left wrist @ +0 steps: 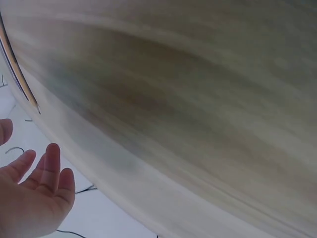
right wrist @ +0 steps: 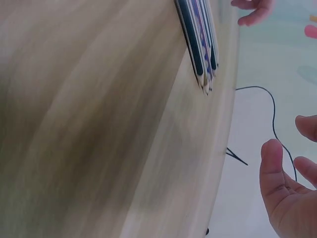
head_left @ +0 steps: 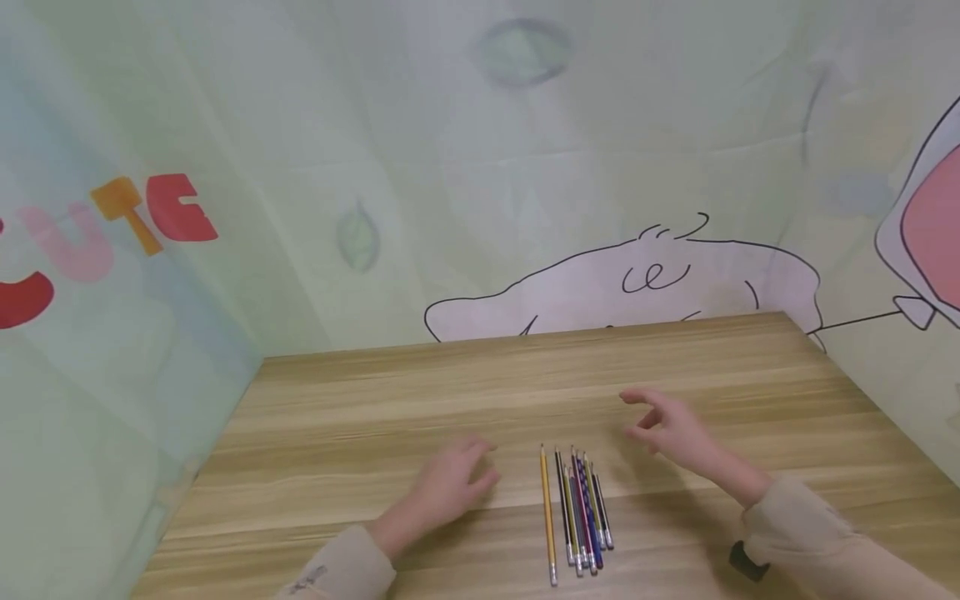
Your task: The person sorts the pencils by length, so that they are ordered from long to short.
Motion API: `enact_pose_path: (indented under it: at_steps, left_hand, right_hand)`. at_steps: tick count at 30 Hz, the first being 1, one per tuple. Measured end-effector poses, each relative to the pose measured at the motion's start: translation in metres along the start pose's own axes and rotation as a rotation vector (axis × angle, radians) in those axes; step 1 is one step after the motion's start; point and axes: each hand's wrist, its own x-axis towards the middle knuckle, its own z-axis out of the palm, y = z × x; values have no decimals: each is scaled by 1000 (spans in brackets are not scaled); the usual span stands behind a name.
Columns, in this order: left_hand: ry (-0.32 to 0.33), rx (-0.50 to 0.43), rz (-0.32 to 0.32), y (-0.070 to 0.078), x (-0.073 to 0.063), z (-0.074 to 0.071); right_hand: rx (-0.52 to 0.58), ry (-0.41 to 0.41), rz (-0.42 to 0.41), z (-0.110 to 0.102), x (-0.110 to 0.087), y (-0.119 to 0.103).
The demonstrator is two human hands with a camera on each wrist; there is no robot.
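left hand (head_left: 448, 483): fingers loosely spread, near yellow pencil (head_left: 547, 508) | right hand (head_left: 678, 435): fingers spread, near pencil bunch (head_left: 584, 510) | yellow pencil just beside pencil bunch, on table (head_left: 337, 433)

The left arm (head_left: 347, 565) and right arm (head_left: 813, 537) extend forward, angled inward. The left grip (head_left: 448, 479) points inward, thumb apart from the fingers; the right grip (head_left: 678, 429), farther forward, is loosely bent, thumb likewise apart.

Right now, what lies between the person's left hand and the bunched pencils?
In the head view, one yellow pencil lies between the left hand and the bunched pencils, with bare tabletop on either side.
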Motion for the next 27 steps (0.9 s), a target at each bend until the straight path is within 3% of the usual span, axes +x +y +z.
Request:
enact_pose_path:
  at_steps: [7,14,27]
  left_hand:
    - [-75,-24,2,17,2,9]
    - [-127,-128,-28,34,0,15]
    - [-162,-337,-146,49,3,27]
  right_hand:
    - [166,-87,-19,13,-4,-3]
    - [266,-168,-30,26,-9,-3]
    - [373,-235,68,52,-15,-2]
